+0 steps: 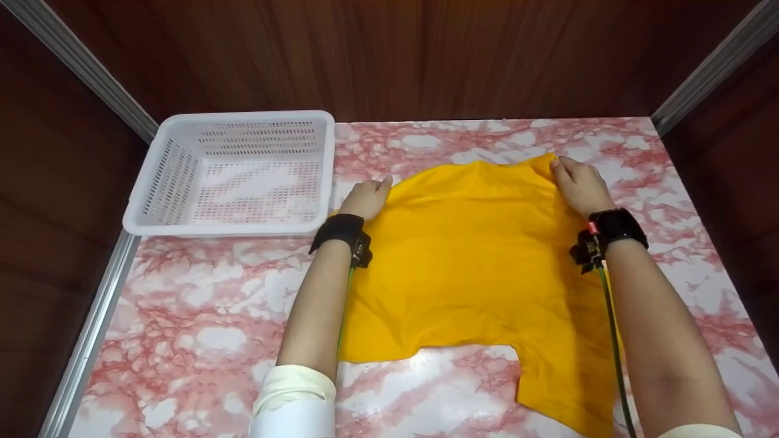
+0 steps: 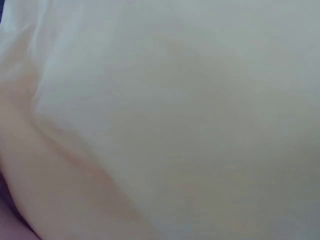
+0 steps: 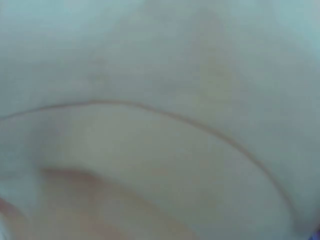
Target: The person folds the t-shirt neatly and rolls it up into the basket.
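Observation:
A yellow cloth garment (image 1: 468, 243) lies spread and slightly creased, its far edge raised toward the hands and one part reaching down at the lower right. My right hand (image 1: 581, 182) pinches its far right corner between thumb and fingers. At the far left edge, my left hand (image 1: 365, 199) grips the fabric with the thumb on the near side; its other fingers are mostly hidden. Pale, washed-out cloth (image 2: 190, 120) fills the left wrist view. Blurred fabric (image 3: 175, 65) with a curved seam or fold line covers most of the right wrist view.
A white perforated plastic basket (image 1: 228, 228) stands at the back left, close to the left hand, with nothing inside it. The table (image 1: 201, 340) has a red and white marbled top. Dark wooden panels (image 1: 389, 61) wall in the back and both sides.

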`<state>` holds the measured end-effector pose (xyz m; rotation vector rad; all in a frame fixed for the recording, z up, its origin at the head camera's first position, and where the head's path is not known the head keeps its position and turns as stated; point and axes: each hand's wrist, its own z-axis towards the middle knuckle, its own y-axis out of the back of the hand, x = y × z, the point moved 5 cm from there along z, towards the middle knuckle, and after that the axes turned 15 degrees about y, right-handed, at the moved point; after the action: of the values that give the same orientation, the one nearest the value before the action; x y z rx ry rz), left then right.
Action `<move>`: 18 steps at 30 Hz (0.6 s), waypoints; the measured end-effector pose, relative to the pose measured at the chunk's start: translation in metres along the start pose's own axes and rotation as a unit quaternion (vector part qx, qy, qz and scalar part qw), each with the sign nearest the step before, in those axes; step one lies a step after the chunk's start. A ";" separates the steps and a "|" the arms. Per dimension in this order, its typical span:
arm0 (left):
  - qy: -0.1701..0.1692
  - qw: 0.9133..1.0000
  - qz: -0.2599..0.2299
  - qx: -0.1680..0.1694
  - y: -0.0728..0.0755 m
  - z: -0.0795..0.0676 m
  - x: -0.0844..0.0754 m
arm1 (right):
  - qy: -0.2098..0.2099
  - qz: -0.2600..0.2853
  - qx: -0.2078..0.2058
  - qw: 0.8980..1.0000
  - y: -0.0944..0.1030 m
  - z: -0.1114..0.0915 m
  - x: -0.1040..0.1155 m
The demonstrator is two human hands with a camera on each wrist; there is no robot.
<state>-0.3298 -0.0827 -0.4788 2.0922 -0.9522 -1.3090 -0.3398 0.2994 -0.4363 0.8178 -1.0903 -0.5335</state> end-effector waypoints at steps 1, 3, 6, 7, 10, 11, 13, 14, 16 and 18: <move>-0.002 1.000 -0.006 0.001 0.001 -0.002 -0.001 | 0.012 -0.013 -0.023 1.000 0.002 0.000 0.002; -0.012 1.000 -0.010 0.007 0.001 -0.007 -0.004 | 0.029 -0.042 -0.072 0.996 0.007 -0.001 0.005; -0.049 0.999 -0.001 0.020 -0.005 -0.021 -0.010 | 0.060 -0.071 -0.152 0.984 0.016 -0.008 0.013; -0.065 0.998 0.005 0.020 -0.008 -0.026 -0.012 | 0.072 -0.077 -0.175 0.979 0.019 -0.012 0.016; -0.102 0.994 0.030 0.013 -0.017 -0.046 -0.014 | 0.100 -0.081 -0.234 0.964 0.027 -0.029 0.025; -0.109 0.993 0.039 0.010 -0.020 -0.052 -0.014 | 0.112 -0.080 -0.249 0.959 0.030 -0.035 0.027; -0.117 0.991 0.062 -0.002 -0.026 -0.062 -0.012 | 0.134 -0.082 -0.266 0.951 0.034 -0.047 0.032; -0.119 0.990 0.073 -0.009 -0.029 -0.065 -0.010 | 0.139 -0.079 -0.271 0.949 0.035 -0.053 0.033; -0.120 0.987 0.097 -0.033 -0.034 -0.070 -0.006 | 0.154 -0.081 -0.271 0.947 0.036 -0.064 0.035; -0.116 0.983 0.122 -0.070 -0.038 -0.070 0.000 | 0.159 -0.087 -0.264 0.947 0.035 -0.071 0.036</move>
<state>-0.2546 -0.0559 -0.4766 1.6843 -1.1382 -1.4647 -0.2610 0.3168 -0.4042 0.5013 -0.5379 -0.7713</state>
